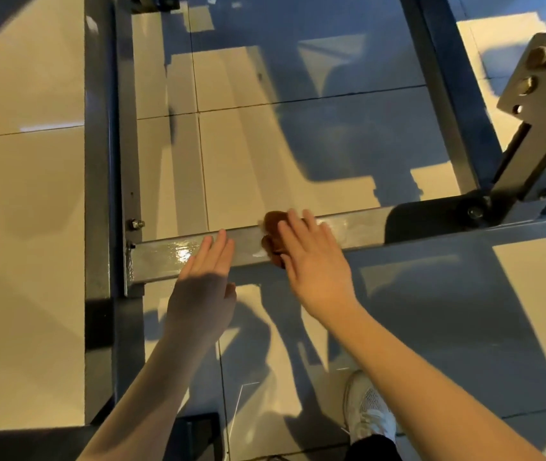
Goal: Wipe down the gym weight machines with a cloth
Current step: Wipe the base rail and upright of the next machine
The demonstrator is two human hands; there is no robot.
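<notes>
Tiled floor (25, 194); crossbar (358, 232) left-right, cloth (273, 224) atop

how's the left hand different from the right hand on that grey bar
The right hand presses a crumpled brown cloth onto the grey metal crossbar; the left hand reaches over it holding nothing. The left hand is mostly shadowed, the right hand lit. Both have straight fingers.

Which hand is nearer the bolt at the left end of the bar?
Left. The left hand lies over the bar just right of the bolt; the right hand presses the cloth farther right along it.
</notes>
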